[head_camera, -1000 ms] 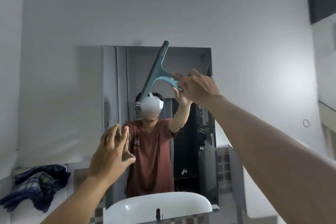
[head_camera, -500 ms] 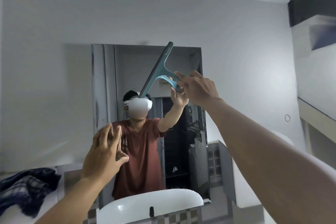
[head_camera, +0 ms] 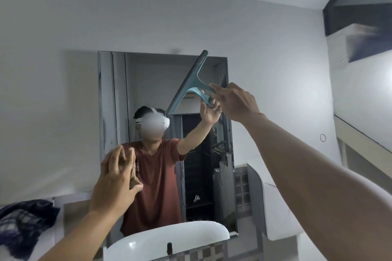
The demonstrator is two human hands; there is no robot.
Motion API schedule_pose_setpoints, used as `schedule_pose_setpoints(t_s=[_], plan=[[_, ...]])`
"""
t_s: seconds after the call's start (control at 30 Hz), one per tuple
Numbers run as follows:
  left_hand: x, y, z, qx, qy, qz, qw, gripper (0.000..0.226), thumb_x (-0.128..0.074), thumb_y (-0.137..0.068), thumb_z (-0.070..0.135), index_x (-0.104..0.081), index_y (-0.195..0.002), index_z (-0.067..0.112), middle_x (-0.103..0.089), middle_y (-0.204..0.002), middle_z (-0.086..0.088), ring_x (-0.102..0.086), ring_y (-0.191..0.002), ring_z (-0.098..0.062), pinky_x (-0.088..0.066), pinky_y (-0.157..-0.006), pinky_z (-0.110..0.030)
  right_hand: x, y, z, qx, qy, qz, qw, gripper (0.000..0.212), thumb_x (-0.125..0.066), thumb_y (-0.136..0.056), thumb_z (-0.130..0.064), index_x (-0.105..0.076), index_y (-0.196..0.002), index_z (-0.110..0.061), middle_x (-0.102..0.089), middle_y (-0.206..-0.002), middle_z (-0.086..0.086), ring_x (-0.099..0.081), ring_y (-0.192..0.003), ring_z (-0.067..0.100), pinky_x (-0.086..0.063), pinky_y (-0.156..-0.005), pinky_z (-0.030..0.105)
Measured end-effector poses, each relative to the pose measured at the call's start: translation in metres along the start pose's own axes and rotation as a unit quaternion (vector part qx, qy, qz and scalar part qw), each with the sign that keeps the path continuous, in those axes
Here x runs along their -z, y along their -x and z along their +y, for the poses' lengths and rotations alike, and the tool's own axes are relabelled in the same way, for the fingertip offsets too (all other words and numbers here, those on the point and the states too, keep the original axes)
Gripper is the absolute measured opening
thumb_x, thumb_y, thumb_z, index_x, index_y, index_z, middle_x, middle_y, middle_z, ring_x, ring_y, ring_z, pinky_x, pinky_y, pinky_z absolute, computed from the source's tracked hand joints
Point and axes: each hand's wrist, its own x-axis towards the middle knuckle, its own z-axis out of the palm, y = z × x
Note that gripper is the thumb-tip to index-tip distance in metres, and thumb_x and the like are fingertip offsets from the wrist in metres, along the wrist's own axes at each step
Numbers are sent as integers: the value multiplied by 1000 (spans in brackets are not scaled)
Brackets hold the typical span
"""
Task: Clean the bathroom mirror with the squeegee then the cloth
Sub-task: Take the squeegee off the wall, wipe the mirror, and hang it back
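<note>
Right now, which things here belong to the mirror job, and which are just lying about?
In the job: squeegee in the right hand; mirror; dark checked cloth, lying far left.
Just there: white basin; small ring on wall.

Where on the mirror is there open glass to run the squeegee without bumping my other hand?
The upper left of the mirror, between its left edge and the squeegee, is bare. The lower left is crowded: the left hand spreads there. Along the bottom edge the white basin crowds in.

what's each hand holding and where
Right hand holds the squeegee by its handle. Left hand is open and holds nothing.
</note>
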Motion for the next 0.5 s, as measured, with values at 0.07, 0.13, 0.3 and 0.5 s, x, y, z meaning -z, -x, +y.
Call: schedule_pose_setpoints(t_s=[0.07, 0.13, 0.3, 0.5], plan=[[0, 0, 0, -4, -1, 2, 1000, 118, -101, -46, 32, -47, -149, 10, -35, -152, -22, -35, -137, -48, -61, -77, -59, -1, 3, 0, -3, -3, 6, 1000, 42, -34, -108, -43, -41, -149, -45, -56, -114, 1, -63, -89, 26, -52, -77, 37], [1, 1, 0, -8, -2, 5, 1000, 119, -101, -45, 31, -47, -149, 10, -35, -151, -23, -34, -138, -48, -60, -80, -60, -1, 4, 0, -12, -2, 9, 1000, 42, -33, -108, -44, -40, -149, -45, -56, -115, 1, -63, -89, 27, -52, -78, 38], [1, 1, 1, -12, -2, 11, 1000, 119, -102, -45, 30, -47, -150, 9, -36, -151, -24, -33, -138, -47, -59, -84, -60, -5, 13, 2, -44, -16, 20, 999, 42, -34, -108, -45, -43, -148, -44, -56, -115, 1, -64, -90, 28, -50, -77, 36], [2, 2, -1, -22, -2, 17, 1000, 117, -101, -47, 29, -47, -148, 6, -36, -150, -26, -33, -138, -48, -57, -88, -61, -10, 28, -7, -98, -43, 19, 994, 43, -32, -107, -43, -39, -150, -45, -55, -112, 3, -64, -89, 30, -51, -79, 41]])
